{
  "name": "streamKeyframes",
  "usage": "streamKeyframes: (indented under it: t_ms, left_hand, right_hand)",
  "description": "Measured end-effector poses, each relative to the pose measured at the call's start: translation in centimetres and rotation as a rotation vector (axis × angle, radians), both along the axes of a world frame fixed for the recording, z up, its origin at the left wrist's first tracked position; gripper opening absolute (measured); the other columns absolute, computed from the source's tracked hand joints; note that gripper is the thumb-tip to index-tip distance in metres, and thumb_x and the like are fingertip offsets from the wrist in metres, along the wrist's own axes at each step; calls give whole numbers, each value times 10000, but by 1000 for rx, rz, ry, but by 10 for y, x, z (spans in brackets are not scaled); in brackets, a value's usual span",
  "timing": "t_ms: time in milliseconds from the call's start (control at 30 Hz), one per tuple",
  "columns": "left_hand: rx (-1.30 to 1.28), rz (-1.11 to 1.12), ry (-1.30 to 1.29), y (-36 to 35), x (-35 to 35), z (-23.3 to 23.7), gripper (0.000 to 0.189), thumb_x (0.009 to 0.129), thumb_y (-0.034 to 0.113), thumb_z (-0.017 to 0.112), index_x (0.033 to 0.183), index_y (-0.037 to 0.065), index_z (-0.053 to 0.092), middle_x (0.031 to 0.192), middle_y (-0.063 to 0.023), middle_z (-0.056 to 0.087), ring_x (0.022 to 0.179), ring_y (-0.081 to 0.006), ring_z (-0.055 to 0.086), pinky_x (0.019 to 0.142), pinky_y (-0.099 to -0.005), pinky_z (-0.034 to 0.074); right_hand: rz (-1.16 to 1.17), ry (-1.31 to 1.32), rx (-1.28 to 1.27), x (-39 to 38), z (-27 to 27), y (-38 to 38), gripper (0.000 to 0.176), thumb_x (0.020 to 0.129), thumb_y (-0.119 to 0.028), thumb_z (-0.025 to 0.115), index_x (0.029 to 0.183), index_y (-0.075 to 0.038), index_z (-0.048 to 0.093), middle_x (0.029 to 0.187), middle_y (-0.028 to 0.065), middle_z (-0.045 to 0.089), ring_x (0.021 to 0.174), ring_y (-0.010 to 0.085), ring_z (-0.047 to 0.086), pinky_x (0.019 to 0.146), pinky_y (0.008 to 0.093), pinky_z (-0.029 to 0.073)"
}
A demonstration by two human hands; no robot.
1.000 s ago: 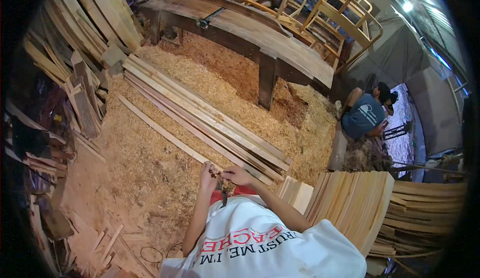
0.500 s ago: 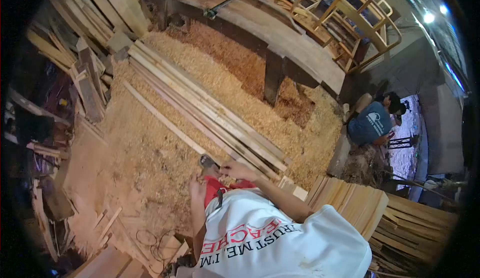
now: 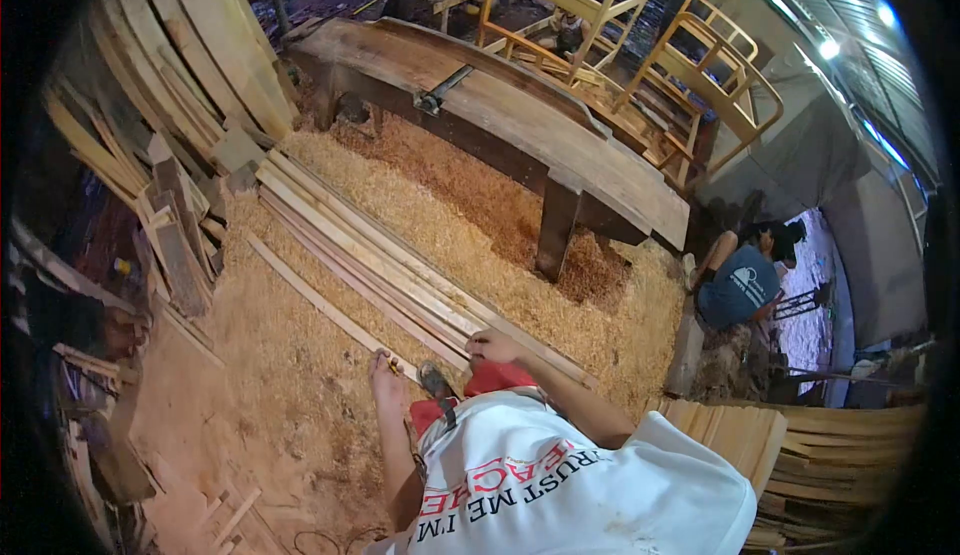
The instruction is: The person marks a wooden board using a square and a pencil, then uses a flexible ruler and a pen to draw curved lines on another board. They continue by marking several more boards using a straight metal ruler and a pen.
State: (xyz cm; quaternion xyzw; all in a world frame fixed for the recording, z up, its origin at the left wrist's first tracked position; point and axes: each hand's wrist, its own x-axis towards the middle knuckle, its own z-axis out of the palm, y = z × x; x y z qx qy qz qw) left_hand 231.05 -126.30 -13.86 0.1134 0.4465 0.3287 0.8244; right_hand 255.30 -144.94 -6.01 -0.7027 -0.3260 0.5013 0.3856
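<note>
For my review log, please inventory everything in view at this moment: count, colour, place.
Long-legged wooden workbench: one, brown, top centre
Slender metal tool: one, dark, on the bench
Curved-cornered wooden frames: at least two, yellow-tan, behind it
Curly wood shavings: uncountable, tan, floor
Long straight boards: several, pale to pinkish, mid-floor
Slim wooden strip: one, pale, left of them
Tall leaning planks: many, tan, upper left
Stacked boards: many, tan, lower right
Seated person in printed T-shirt: one, blue-grey, right
Wearer's white shirt, red shorts: bottom
Left hand: one, small yellowish item at fingers
Right hand: one, by shorts
</note>
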Motion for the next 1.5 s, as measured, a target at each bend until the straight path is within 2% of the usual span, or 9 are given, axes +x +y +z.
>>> streamKeyframes:
  t_ms: [200,467,567,633,733,900,1100,1467,1500]
  left_hand:
    - [55,-122,-89,74,46,29,124,1078,164,460,1021,122,561,851,9,536,664,-96,483,572,-258,405]
    - [184,-265,307,87,22,-70,68,956,161,516,914,140,564,822,2,534,625,-131,466,591,-289,411]
    - [34,-2,340,62,38,-53,175,988,201,525,816,167,526,668,34,443,562,-115,424,514,-285,351]
    - [-80,279,788,47,75,-36,104,990,150,543,961,77,612,706,-22,556,671,-149,546,623,-297,446]
    - [-70,242,808,37,128,-31,104,992,145,547,961,72,613,713,-24,554,675,-152,543,627,-295,447]
    - [70,-15,693,59,241,-29,103,995,137,552,960,65,616,726,-28,550,682,-157,539,633,-293,447]
    - [581,-520,712,109,343,-33,119,998,127,565,958,27,616,760,-43,543,717,-161,522,672,-310,440]
    - [667,-511,852,121,291,-53,179,986,142,587,991,-35,610,819,-108,617,772,-203,596,713,-345,487]
    - [1004,-566,1002,122,271,-84,197,989,159,592,1000,-36,613,816,-111,623,774,-208,603,717,-347,492]
  right_hand:
    - [-436,238,-73,64,7,4,211,979,-245,622,919,-57,697,787,18,649,693,119,593,637,279,476]
    - [-877,677,-172,158,-41,54,173,971,-196,590,824,-114,630,688,-10,541,590,126,519,540,285,450]
    - [-591,399,-197,218,-103,97,210,962,-224,618,820,-108,719,713,-4,622,629,105,528,560,288,428]
    - [-382,95,-115,273,-171,125,253,983,-240,589,829,-106,738,737,-6,641,658,105,547,581,300,439]
    - [-103,27,-33,370,-237,156,230,979,-205,569,873,-98,742,750,6,649,705,112,586,598,308,461]
    - [-698,374,-108,492,-54,184,204,994,-175,533,948,-53,691,752,18,633,629,129,551,527,296,421]
    - [-843,431,39,601,-55,177,183,995,-169,545,879,-69,645,724,30,614,572,142,531,494,324,412]
    - [-904,686,49,521,-106,167,134,960,-197,578,848,-136,620,701,-16,584,617,123,526,553,299,424]
    - [-889,672,-16,509,-95,168,138,956,-195,578,835,-146,624,708,-29,583,628,113,526,558,298,422]
